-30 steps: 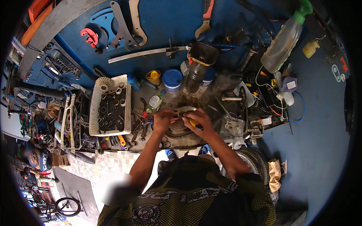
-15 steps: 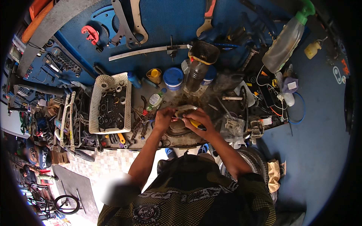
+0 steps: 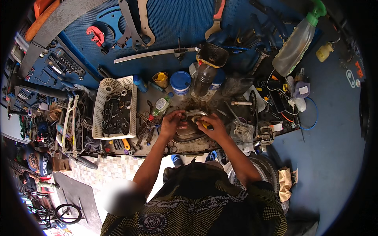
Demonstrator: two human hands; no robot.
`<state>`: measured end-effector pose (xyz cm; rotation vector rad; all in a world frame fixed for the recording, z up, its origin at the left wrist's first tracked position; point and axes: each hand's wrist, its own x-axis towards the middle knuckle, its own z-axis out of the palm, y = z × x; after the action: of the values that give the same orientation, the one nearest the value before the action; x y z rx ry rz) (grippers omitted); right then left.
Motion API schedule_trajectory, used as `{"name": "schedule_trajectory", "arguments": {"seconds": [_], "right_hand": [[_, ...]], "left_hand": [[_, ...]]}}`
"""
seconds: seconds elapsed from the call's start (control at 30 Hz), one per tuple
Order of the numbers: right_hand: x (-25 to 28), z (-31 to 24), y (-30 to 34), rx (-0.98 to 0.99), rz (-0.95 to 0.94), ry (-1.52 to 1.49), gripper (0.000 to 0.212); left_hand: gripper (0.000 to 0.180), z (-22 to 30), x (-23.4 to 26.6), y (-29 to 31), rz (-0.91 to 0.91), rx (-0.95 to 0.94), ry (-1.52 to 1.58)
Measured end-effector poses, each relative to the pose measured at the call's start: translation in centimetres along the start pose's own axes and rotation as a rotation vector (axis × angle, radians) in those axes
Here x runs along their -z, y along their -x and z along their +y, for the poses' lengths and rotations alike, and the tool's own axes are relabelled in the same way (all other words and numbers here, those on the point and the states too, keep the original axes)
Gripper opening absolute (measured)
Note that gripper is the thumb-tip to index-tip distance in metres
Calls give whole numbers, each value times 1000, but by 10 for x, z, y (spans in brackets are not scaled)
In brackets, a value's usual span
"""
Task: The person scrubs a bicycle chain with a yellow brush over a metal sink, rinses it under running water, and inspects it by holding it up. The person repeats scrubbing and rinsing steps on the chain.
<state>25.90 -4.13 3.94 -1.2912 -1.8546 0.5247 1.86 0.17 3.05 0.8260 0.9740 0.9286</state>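
My right hand point(image 3: 213, 126) is closed around a yellow-and-black-handled tool point(image 3: 206, 124) above an oval metal tray point(image 3: 193, 138) on the workbench. The tool's working end is too small to make out; something tan shows by the fingertips. Left of it, my left hand point(image 3: 171, 123) is raised over the tray's left side with its fingers curled and thumb and fingertips close together. Whatever it holds is too small and dark to name. Dark, wet-looking grime covers the bench behind the tray.
A white plastic basket point(image 3: 134, 114) of small metal parts stands at left. Behind are a blue-lidded tub point(image 3: 180, 83), a dark bottle point(image 3: 205, 80) and a small green-labelled bottle point(image 3: 161, 104). Tools hang on the blue wall panel point(image 3: 169, 31). A spray bottle point(image 3: 296, 49) hangs at right.
My hands have moved slightly apart. The yellow-and-black handle has turned in my right hand, so less of it shows.
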Motion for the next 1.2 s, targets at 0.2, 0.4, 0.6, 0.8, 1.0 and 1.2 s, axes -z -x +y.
{"name": "schedule_trajectory", "arguments": {"seconds": [0.2, 0.4, 0.6, 0.8, 1.0, 1.2], "right_hand": [[0, 6, 11, -118, -158, 238, 24], [-5, -32, -15, -83, 40, -260, 18], [2, -42, -38, 27, 113, -87, 20], [-15, -36, -29, -63, 130, -136, 21], [-27, -39, -21, -240, 202, -309, 23], [-34, -32, -17, -190, 298, -263, 25]], "left_hand": [[30, -11, 7, -1, 39, -146, -263], [21, -16, 12, 0, 119, -163, -648], [20, -3, 6, 7, 168, -147, -606], [20, 8, 2, 14, 169, -222, -550], [16, 6, 2, 12, 190, -212, -461], [18, -1, 2, 5, 150, -206, -437]]}}
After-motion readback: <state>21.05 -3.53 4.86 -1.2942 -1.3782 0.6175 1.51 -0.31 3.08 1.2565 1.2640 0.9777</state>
